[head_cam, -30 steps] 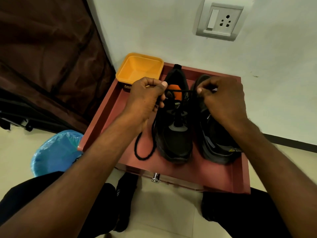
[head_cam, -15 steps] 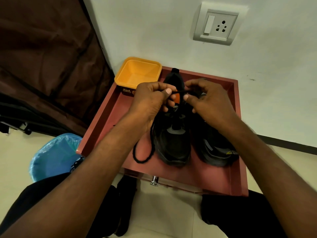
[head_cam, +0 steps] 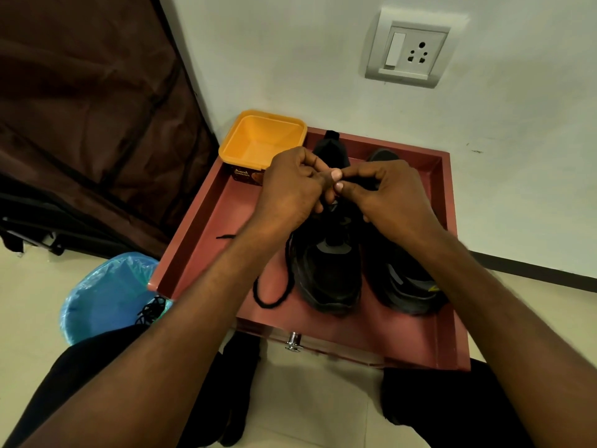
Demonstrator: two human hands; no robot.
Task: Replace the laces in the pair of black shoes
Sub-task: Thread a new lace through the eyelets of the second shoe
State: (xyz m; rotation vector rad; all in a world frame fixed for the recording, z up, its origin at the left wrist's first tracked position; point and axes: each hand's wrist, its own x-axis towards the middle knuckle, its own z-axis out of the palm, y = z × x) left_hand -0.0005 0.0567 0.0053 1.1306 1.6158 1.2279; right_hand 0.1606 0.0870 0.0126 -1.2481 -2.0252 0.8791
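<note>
Two black shoes stand side by side in a reddish drawer [head_cam: 447, 324], toes toward me: the left shoe [head_cam: 328, 270] and the right shoe [head_cam: 403, 286]. A black lace [head_cam: 274, 299] loops out onto the drawer floor left of the left shoe and runs up toward my hands. My left hand [head_cam: 290, 189] and my right hand [head_cam: 387, 195] meet fingertip to fingertip above the left shoe's tongue, both pinching the lace between thumb and fingers. The eyelets are hidden beneath my hands.
An empty orange tub [head_cam: 263, 140] sits at the drawer's back left corner. A blue-lined bin [head_cam: 109, 295] with black laces on its rim stands on the floor at left. A white wall with a socket [head_cam: 408, 48] lies behind. Dark fabric hangs at left.
My hands have come together over the left shoe: a second ago they held the lace stretched apart, now their fingertips touch. The lace loop on the drawer floor stays put.
</note>
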